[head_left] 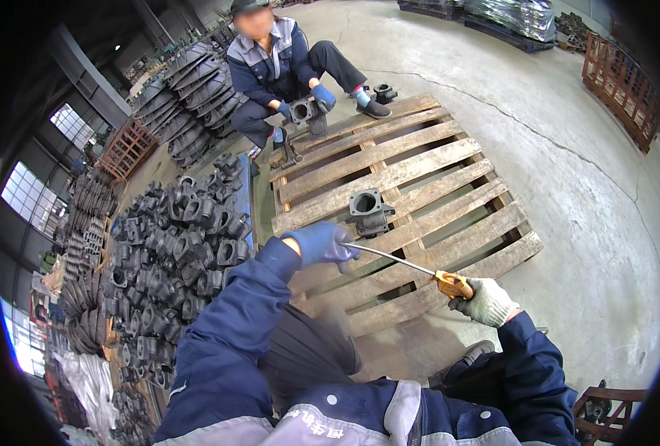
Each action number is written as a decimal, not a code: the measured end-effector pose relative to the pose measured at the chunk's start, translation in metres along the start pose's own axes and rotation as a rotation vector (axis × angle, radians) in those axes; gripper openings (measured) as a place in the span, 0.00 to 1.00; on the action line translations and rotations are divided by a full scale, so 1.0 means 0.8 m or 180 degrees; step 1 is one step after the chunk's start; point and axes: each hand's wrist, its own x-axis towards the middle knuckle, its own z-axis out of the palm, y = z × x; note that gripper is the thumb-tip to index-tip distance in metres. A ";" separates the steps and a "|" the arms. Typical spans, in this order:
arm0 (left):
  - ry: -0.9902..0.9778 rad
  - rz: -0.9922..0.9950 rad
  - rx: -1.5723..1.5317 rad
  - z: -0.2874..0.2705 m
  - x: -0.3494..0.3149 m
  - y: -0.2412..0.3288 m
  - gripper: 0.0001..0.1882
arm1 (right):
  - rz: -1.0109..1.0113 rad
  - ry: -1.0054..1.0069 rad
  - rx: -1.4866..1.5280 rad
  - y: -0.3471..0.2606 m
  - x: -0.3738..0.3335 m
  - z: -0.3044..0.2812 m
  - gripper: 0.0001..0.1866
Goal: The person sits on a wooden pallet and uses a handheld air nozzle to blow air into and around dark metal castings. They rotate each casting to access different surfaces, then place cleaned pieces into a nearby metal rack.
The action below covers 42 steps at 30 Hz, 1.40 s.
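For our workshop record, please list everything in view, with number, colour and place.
Pallet: 1, brown, centre
Standing casting: 1, dark grey, on pallet
Co-worker: 1, navy-grey clothes, beyond pallet
Held casting: 1, dark grey, in co-worker's hands
Further casting: 1, dark, just beyond pallet
Casting pile: uncountable, dark grey, left
Curved stacks: several, grey, upper left
Crates: at least three, rusty red, both sides
Wrapped goods: uncountable, silvery, upper right
Windows: several, whitish, far left
Floor: 1, grey, around pallet
Rod tool: 1, orange handle, grey shaft, centre
Left hand: 1, blue glove, at shaft's end
Right hand: 1, pale glove, around handle
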 end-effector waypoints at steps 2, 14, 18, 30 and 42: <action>0.0021 -0.0051 0.0074 0.000 0.002 0.000 0.14 | -0.0025 0.0043 -0.0008 0.002 0.000 -0.001 0.23; 0.0053 0.0194 0.0159 -0.001 0.002 -0.001 0.15 | -0.0075 0.0020 -0.0051 0.001 0.002 -0.004 0.23; 0.0185 0.0252 0.0312 -0.004 0.013 -0.013 0.14 | -0.0092 0.0171 -0.0098 0.003 0.003 -0.003 0.21; 0.0385 0.0270 0.0144 0.004 0.012 -0.003 0.10 | -0.0218 0.0343 -0.0178 0.004 -0.007 -0.007 0.20; 0.0284 0.0131 0.0103 0.005 0.010 0.006 0.10 | -0.0262 0.0299 -0.0114 0.000 -0.009 -0.009 0.19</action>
